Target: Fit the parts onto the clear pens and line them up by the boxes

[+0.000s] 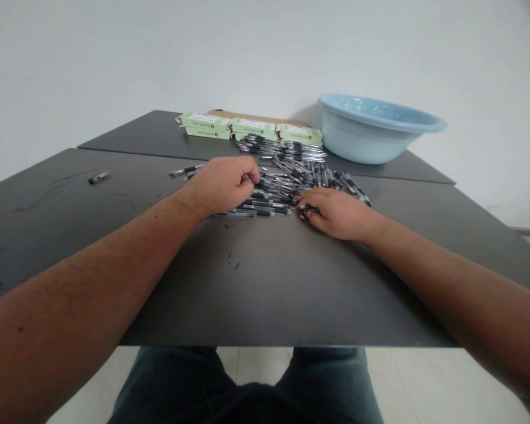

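Observation:
Many clear-barrelled pens with black grips (274, 191) lie in a loose heap in the middle of the dark table. My left hand (227, 184) is over the heap's left side, its fingers curled closed; whatever they may hold is hidden. At the heap's right front edge, my right hand (338, 213) rests low by the table. Its thumb and fingers are closed around pens (308, 208), whose pale ends show between them; how many I cannot tell.
Light green pen boxes (207, 125) stand stacked in a row behind the heap. A light blue basin (357, 138) sits at the back right. One short clear-and-black piece (99, 177) lies apart on the left. The grey table (265, 282) has a seam towards the back, near the wall.

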`<state>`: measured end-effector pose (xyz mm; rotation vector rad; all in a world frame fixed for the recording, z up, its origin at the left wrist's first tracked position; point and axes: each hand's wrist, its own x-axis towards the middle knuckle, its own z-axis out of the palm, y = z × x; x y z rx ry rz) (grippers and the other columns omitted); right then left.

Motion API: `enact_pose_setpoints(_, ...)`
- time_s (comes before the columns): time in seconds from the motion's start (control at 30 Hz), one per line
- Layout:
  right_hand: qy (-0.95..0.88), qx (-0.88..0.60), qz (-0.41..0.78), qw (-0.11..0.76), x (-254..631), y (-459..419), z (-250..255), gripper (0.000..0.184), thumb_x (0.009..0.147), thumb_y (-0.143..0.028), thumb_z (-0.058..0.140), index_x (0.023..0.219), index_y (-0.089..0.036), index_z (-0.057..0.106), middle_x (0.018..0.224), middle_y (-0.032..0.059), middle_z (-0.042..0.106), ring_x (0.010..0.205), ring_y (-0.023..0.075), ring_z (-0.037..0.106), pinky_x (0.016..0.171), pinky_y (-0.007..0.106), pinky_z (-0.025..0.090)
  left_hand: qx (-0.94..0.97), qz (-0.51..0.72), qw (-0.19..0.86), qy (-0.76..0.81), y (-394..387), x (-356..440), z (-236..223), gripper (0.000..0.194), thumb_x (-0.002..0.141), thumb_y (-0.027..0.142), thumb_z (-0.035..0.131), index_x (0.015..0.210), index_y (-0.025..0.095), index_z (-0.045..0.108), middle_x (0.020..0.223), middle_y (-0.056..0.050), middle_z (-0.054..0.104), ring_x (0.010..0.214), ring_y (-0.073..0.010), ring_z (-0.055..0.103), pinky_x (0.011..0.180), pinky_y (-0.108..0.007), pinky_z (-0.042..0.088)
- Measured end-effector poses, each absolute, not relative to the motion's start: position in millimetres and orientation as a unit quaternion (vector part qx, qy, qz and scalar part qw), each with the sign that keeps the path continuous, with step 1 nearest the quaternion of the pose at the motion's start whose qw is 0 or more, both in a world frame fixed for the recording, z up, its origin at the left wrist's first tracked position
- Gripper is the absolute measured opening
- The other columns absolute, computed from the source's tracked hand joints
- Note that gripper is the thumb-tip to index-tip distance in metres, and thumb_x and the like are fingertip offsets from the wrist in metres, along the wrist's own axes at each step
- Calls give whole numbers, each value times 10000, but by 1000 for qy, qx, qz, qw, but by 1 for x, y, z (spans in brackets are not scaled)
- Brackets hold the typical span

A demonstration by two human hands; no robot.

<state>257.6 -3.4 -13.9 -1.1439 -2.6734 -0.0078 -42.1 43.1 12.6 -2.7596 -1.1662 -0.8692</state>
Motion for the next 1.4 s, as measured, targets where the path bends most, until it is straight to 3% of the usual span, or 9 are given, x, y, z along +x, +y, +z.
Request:
enact_pose_setpoints(0.8, -904, -392, -36, 165, 275, -5, -8, 257, 894, -203, 621, 1059, -167, 815, 1104, 127, 784, 1086, 291, 714, 1017, 415, 568, -915, -222, 28, -335, 31, -30, 10, 244, 845, 243, 509, 905, 176, 736, 841, -56, 760, 719, -211, 673, 704, -323, 491)
enact_pose_setpoints(1.07, -901, -393, -39, 178, 285, -4, -6, 261, 913, -224, 598, 1059, -202, 814, 1109, 112, 782, 1071, 276, 720, 1001, 431, 578, -916, -202, 22, -347, 29, -30, 11, 254, 849, 248, 512, 925, 184, 745, 852, -60, 769, 745, -218, 682, 741, -328, 508)
enact_pose_setpoints(1.4, -907, -385, -18, 169, 284, -3, -8, 279, 927, -226, 597, 1092, -157, 811, 1141, 143, 765, 1092, 290, 718, 1025, 453, 572, -907, -202, 23, -368, 33, -30, 9, 279, 864, 270, 522, 976, 177, 760, 934, -79, 788, 793, -234, 699, 794, -347, 528)
